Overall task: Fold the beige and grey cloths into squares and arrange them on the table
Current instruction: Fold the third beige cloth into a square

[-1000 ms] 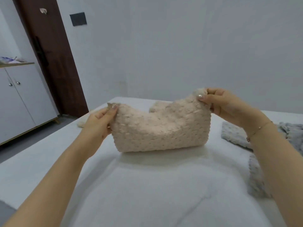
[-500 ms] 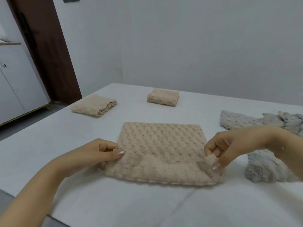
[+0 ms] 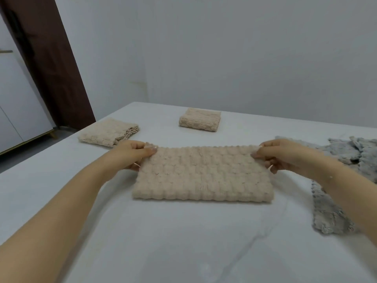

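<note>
A beige knobbly cloth (image 3: 202,176) lies on the white table (image 3: 163,242), folded in half into a wide rectangle with the fold towards me. My left hand (image 3: 132,154) pinches its far left corner. My right hand (image 3: 275,155) pinches its far right corner. Two folded beige cloths lie further back: one (image 3: 109,132) at the left edge, one (image 3: 200,119) in the middle. Unfolded grey cloths (image 3: 346,152) lie crumpled at the right, one strip (image 3: 328,213) reaching towards me, partly hidden by my right forearm.
The table ends at a grey wall (image 3: 224,58) behind. A dark brown door (image 3: 44,58) and a white cabinet (image 3: 16,103) stand to the left, beyond the table's left edge.
The beige cloth was held up, then laid flat on the table. Both hands carried its near edge over to the far edge, folding it in half.
</note>
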Tool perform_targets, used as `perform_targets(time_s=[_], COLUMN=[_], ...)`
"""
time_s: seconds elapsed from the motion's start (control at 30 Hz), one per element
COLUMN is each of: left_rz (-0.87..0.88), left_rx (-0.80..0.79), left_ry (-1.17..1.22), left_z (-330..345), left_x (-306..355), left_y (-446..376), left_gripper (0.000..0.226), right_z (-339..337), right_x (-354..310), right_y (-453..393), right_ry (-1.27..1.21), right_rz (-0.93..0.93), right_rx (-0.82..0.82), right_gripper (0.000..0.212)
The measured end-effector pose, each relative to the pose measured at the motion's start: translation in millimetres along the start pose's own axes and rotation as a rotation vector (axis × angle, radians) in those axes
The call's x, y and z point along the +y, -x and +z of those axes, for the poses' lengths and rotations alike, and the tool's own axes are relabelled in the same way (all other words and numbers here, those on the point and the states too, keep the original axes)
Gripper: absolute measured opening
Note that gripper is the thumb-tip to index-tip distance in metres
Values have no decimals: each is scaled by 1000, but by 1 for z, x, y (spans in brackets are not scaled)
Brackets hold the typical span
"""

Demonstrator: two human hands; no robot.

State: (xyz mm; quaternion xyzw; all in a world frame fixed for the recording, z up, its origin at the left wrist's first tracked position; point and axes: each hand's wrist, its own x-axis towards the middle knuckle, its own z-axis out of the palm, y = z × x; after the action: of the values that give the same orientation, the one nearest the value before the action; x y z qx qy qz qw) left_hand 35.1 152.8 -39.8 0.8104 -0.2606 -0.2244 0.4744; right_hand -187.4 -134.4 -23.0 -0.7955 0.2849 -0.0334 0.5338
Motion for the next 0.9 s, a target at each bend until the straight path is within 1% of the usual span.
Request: perform_targets(time_s=[0.1,0.13,0.2,0.27,0.4,0.5,0.57,0.63,0.7,0.77,0.9], left_rz=[9,27,67,99,185,209,226,240,244,260,237], left_rx=[136,184,226,248,361,401,409,405,392,343,229], left_ry=[-135,-160,-168,-191,-350,-356,-382,-429,-518,-586,-507], left_z=[12,14,16,18,26,27,26,26,24,22,18], left_x=[-16,-20,-25,-26,-30,-32,-34,-36,-38,-41,-41], left_y=[-22,-25,-29,-28,-27,-28,-29,-30,-31,-32,-33], left_gripper=[39,39,34,26,26,22,15,14,18,21,21], right_z=[14,18,22,25,32,33,34,36,37,38,37], right_x=[13,16,20,24,31,33,34,34,34,33,33], right_y=[-15,-17,-20,-22,-23,-25,-24,-23,-21,-20,-19], right_ry=[123,132,137,103,118,116,128,143,146,137,190], right_rz=[7,-11,-49,-86,-162,-168,-176,-198,-213,-214,-220], right_rx=[161,208,278,318,380,392,396,401,404,397,337], right_gripper=[19,20,19,16,15,15,15,16,18,19,17])
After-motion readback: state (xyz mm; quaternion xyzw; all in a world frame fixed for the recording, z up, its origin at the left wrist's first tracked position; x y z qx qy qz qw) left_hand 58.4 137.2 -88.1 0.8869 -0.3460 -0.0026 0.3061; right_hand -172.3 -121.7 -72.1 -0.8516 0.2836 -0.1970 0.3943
